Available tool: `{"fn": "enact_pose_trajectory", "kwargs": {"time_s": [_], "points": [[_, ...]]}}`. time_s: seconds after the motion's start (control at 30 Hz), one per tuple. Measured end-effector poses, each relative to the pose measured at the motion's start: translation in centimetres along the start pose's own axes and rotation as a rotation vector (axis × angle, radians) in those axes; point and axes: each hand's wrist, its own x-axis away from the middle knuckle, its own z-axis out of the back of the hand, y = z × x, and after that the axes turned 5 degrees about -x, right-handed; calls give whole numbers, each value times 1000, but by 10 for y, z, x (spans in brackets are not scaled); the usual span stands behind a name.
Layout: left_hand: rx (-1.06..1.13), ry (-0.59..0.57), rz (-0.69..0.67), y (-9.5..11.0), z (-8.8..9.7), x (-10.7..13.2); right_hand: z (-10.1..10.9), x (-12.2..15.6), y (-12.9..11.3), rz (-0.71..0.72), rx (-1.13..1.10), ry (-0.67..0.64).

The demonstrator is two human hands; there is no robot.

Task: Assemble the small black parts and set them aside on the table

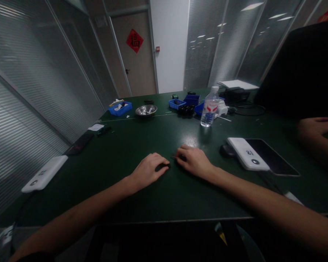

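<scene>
Over the dark green table (142,140), my left hand (149,169) pinches a small black piece (167,165) between thumb and fingertips. The piece is too small and dark to name. Just across a narrow gap, my right hand (192,160) is closed too, thumb against fingers. A thin dark tip (173,157) pokes out from its fingertips toward the left hand; what it belongs to is hidden in the grip. Both wrists rest low, close to the tabletop.
A water bottle (210,107) stands beyond my right hand. Further back are a metal bowl (146,110) and a blue tray (120,109). At right lie a white power bank (247,154), a dark phone-like slab (273,156) and another person's arm (319,140). Another white power bank (45,173) lies left.
</scene>
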Motion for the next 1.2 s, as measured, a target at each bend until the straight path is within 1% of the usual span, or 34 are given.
{"fn": "enact_pose_trajectory", "kwargs": {"time_s": [0.17,0.23,0.27,0.33,0.43,0.57,0.67,0.73,0.77,0.83,0.9,1.07,1.2], "points": [[12,-49,51,-6,5,1,0,0,1,-3,-11,-3],[31,-58,97,-16,11,3,1,0,0,-2,-16,-9],[32,-62,127,-24,15,5,1,0,0,-3,-18,-11],[6,-69,194,-47,25,11,1,0,0,-7,-20,-12],[-95,-74,307,-96,43,27,2,0,-1,-10,-27,-12],[-297,21,430,-166,74,61,2,0,0,-2,-44,-14],[-391,79,646,-210,99,87,3,0,0,-1,-52,-22],[-406,108,771,-231,113,102,3,0,0,-4,-56,-26],[-403,119,812,-239,117,108,3,1,0,-3,-56,-26],[-393,142,861,-250,123,116,3,1,0,4,-57,-23],[-390,169,888,-254,125,120,3,1,-1,12,-59,-24],[-403,254,897,-246,122,118,4,1,-2,13,-50,-21],[-442,246,884,-240,123,116,3,1,-2,12,-53,-18]]}}
